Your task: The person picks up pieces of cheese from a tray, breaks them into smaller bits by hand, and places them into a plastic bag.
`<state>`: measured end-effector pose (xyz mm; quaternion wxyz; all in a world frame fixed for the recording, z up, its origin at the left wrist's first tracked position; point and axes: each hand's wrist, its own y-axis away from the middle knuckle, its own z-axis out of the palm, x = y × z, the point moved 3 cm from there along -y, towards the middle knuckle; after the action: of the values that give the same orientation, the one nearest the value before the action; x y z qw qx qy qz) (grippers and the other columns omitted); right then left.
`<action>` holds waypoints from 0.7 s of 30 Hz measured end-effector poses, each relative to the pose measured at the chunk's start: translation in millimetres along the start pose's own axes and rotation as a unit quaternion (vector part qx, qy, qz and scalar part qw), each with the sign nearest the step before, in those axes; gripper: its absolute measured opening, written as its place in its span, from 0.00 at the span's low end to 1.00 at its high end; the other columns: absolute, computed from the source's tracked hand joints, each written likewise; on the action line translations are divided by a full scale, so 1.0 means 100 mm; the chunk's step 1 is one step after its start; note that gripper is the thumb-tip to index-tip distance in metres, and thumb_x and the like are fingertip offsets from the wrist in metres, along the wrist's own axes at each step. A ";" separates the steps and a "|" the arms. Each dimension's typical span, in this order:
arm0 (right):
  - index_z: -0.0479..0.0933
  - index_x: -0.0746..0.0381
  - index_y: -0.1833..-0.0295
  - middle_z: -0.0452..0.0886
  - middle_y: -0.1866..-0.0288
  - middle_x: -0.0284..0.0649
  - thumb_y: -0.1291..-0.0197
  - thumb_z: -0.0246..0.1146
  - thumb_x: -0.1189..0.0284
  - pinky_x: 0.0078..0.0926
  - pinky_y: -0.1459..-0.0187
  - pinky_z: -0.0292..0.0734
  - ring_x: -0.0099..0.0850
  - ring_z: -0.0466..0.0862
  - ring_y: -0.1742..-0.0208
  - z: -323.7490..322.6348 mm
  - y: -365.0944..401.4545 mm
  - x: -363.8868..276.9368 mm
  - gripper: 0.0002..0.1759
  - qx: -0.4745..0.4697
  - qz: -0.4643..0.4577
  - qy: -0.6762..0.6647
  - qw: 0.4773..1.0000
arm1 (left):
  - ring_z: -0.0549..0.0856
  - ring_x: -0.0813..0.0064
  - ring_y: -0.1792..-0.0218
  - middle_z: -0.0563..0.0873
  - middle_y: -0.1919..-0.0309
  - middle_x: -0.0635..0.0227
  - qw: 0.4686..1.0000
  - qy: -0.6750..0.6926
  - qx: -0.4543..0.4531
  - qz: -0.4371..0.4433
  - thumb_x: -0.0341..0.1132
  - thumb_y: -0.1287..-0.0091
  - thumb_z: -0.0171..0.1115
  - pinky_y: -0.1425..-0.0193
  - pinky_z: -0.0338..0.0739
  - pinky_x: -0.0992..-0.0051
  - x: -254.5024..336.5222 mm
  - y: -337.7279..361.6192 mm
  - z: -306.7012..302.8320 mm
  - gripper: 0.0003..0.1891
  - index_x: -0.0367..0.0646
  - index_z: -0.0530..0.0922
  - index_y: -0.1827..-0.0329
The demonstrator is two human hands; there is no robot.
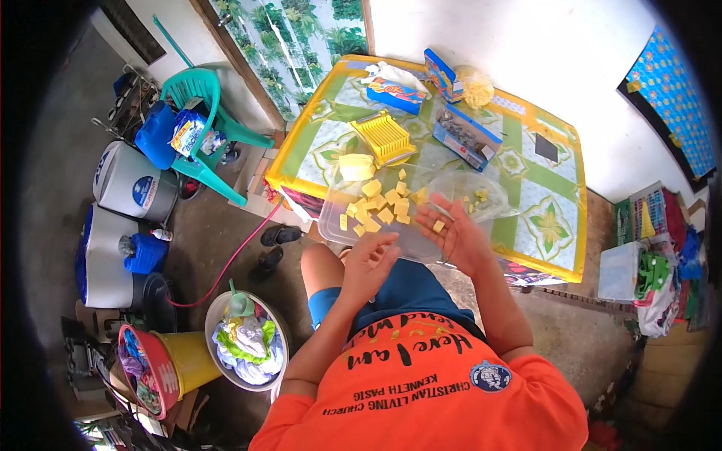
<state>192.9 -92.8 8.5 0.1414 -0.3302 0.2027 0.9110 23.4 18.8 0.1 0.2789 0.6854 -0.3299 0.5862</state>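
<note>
Small yellow blocks (374,205) lie scattered in a clear shallow plastic tray (331,225) at the table's near edge. My right hand (460,239) is palm up over the tray's right side, with one small yellow block (438,225) lying against its fingers. My left hand (370,263) hovers at the tray's front edge, fingers curled inward; whatever it may hold is hidden. Behind the loose pieces sit a larger pale yellow block (356,167) and a slotted yellow plastic rack (383,138). A clear plastic bag (492,197) with small yellow bits lies to the right.
On the table (553,225) stand an open blue box (466,137) of small wrapped items, a blue-orange box (397,95) and a bag of pale yellow pieces (474,86). A green chair (197,86), drum-shaped washers (124,184) and a laundry basin (280,338) are at left.
</note>
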 end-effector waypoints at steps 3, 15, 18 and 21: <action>0.54 0.60 0.26 0.70 0.34 0.47 0.28 0.40 0.47 0.33 0.35 0.69 0.36 0.73 0.36 0.19 0.10 0.09 0.35 -0.041 0.023 -0.007 0.999 | 0.77 0.66 0.52 0.80 0.57 0.63 0.972 -0.149 0.050 0.174 0.35 0.41 0.68 0.48 0.71 0.66 0.23 -0.05 0.07 0.16 0.46 0.82 0.50; 0.48 0.57 0.23 0.60 0.28 0.41 0.26 0.41 0.51 0.26 0.42 0.68 0.26 0.68 0.36 0.39 0.12 0.22 0.33 -0.100 0.031 0.023 0.994 | 0.74 0.59 0.51 0.79 0.55 0.64 0.931 -0.248 0.048 0.263 0.33 0.46 0.69 0.46 0.66 0.64 0.38 -0.06 0.14 0.14 0.45 0.81 0.55; 0.46 0.57 0.23 0.58 0.26 0.42 0.26 0.42 0.52 0.24 0.41 0.67 0.26 0.67 0.36 0.40 0.11 0.25 0.34 -0.107 0.025 0.036 0.993 | 0.74 0.60 0.51 0.79 0.55 0.64 0.934 -0.238 0.049 0.262 0.33 0.46 0.69 0.46 0.66 0.64 0.38 -0.05 0.16 0.14 0.45 0.81 0.56; 0.46 0.58 0.23 0.58 0.27 0.42 0.26 0.45 0.54 0.24 0.40 0.66 0.26 0.67 0.36 0.45 0.14 0.25 0.34 -0.099 0.025 0.040 0.994 | 0.74 0.61 0.51 0.79 0.55 0.65 0.939 -0.221 0.050 0.258 0.32 0.46 0.69 0.46 0.66 0.65 0.37 -0.05 0.16 0.13 0.45 0.80 0.58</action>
<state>144.5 -81.1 27.0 0.0775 -0.3734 0.1249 0.9160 41.0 5.0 33.7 0.0033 0.7021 -0.5188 0.4877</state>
